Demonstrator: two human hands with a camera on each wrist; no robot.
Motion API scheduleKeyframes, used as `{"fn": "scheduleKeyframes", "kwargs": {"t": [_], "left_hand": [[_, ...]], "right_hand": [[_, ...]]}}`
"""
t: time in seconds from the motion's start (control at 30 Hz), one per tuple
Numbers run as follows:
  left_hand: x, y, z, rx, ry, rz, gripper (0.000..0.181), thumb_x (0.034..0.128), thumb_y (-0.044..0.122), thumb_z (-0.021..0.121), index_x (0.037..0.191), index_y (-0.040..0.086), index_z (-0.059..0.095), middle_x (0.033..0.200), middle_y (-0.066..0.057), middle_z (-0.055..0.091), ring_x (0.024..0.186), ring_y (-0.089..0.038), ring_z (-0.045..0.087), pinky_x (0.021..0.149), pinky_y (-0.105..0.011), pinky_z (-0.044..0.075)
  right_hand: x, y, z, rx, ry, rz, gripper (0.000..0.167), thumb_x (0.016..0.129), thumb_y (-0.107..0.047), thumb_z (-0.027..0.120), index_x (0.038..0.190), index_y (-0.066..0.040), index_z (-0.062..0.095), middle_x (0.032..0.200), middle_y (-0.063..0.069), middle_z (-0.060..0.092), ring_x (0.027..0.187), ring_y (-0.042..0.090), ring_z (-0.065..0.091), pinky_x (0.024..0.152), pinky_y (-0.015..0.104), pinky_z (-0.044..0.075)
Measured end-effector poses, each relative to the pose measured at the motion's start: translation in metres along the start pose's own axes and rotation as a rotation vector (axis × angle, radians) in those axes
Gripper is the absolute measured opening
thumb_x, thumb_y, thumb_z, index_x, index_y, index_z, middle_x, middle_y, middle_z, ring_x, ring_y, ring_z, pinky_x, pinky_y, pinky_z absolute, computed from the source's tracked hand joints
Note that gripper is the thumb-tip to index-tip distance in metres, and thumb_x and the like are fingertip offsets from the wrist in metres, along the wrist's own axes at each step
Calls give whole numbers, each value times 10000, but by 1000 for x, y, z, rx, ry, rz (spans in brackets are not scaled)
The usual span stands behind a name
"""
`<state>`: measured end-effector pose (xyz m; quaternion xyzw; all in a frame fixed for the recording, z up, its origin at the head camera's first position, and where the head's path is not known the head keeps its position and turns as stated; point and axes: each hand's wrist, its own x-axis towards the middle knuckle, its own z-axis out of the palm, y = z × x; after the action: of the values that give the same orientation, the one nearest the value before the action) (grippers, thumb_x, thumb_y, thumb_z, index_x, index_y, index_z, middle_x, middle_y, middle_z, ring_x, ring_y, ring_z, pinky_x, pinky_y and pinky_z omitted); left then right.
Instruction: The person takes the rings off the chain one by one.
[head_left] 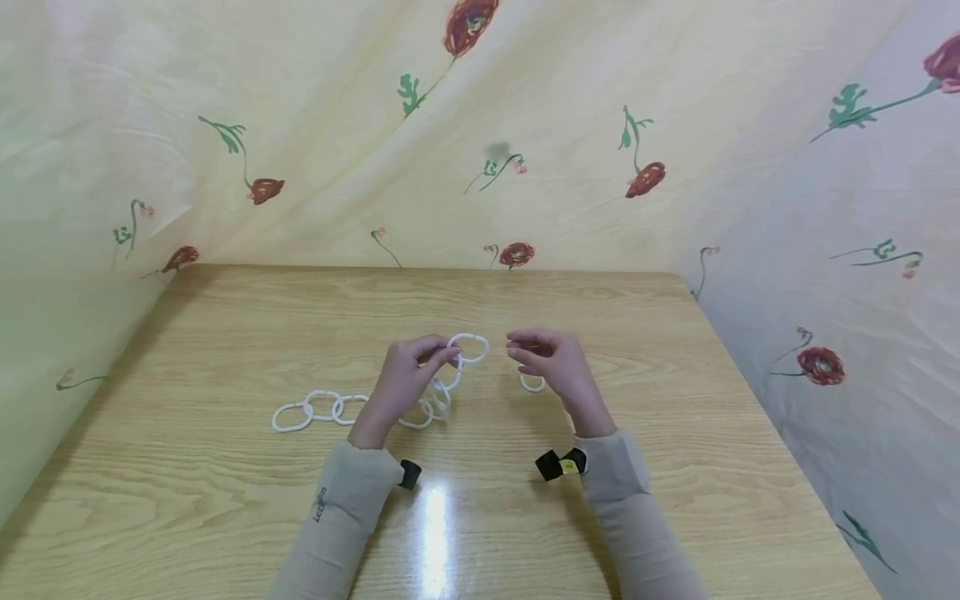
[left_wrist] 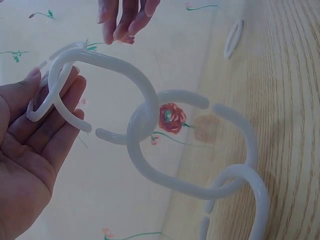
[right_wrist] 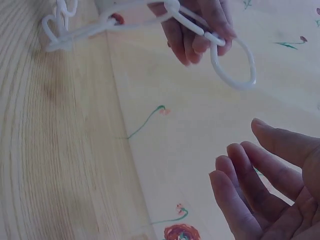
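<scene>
A chain of white plastic links (head_left: 322, 405) runs along the table and rises to my left hand (head_left: 408, 373). Between thumb and fingers that hand pinches the chain near its end, and the end link (head_left: 472, 348) sticks out to the right. In the left wrist view the oval links (left_wrist: 192, 187) hang down from the fingers, each with a small gap in its side. My right hand (head_left: 553, 360) hovers to the right of the end link, apart from it, with loosely bent fingers and nothing between them. A single loose link (head_left: 532, 385) lies on the table, partly behind the right hand.
The wood-grain table (head_left: 225, 517) carries the chain and the loose link. A flowered cloth (head_left: 337, 167) hangs behind the table and along both sides. Dark cameras are strapped at both wrists.
</scene>
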<state>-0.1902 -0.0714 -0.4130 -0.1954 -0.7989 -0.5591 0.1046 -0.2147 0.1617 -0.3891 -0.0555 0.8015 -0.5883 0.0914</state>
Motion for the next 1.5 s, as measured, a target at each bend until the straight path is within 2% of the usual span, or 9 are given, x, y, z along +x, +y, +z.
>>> {"fn": "scheduleKeyframes", "kwargs": {"t": [0.3,0.53,0.63,0.77,0.97,1.07,1.2,1.4,1.5], "left_hand": [[0,1,0,-16,2,-19,191,959,119,593,985,-38,701,871,-146,744,857,-260,719,875,-417,575],[-1,0,0,-82,-19,-27,194,957,109,594,1008,-50,693,896,-166,736,855,-256,709,858,-342,581],[-1,1,1,-107,-24,-33,188,955,104,596,1007,-48,694,903,-172,734,854,-232,707,847,-289,575],[-1,2,0,-156,-39,-54,210,960,114,591,1020,-65,682,921,-189,730,852,-146,702,864,-286,569],[-1,3,0,-306,-91,-112,248,981,142,562,1046,-80,650,972,-261,704,823,-36,683,862,-307,582],[-1,4,0,-371,-115,-117,262,983,121,554,1109,-100,617,1009,-309,682,814,-33,687,849,-298,586],[-1,4,-1,-445,-149,-130,284,970,72,566,1184,-114,565,1042,-341,660,822,-51,700,876,-289,578],[-1,2,-1,-462,-190,-142,309,948,102,612,1188,-87,568,1040,-235,708,873,-79,715,913,-284,562],[0,1,-1,-444,-208,-140,288,948,94,609,1165,-93,580,1069,-255,695,900,-70,709,932,-298,555]], "right_hand": [[-4,-4,13,-6,-66,-39,336,907,-126,683,1207,18,640,1169,198,668,919,86,669,810,298,597],[-5,-7,23,14,-57,-53,291,904,-113,684,1161,21,664,1109,163,692,977,235,674,799,315,602],[-6,-10,25,25,-42,-73,258,906,-106,680,1125,31,677,1091,166,695,921,176,676,787,310,604],[-8,-11,26,55,-44,-92,249,906,-100,678,1111,42,671,1063,153,693,853,93,662,764,294,606],[-12,-16,27,90,-19,-99,250,904,-97,680,1097,61,661,1000,96,696,875,154,681,728,289,611],[-14,-18,26,82,5,-109,240,901,-94,683,1080,65,664,982,96,696,876,168,685,707,285,611],[-17,-22,24,71,30,-121,226,900,-85,682,1068,65,668,965,95,695,837,113,677,684,280,611],[-19,-24,20,85,55,-130,212,895,-79,686,1052,64,672,912,21,693,812,80,668,667,293,613],[-21,-26,18,89,53,-136,206,898,-90,686,1043,55,674,907,7,688,823,86,669,672,302,615]]}}
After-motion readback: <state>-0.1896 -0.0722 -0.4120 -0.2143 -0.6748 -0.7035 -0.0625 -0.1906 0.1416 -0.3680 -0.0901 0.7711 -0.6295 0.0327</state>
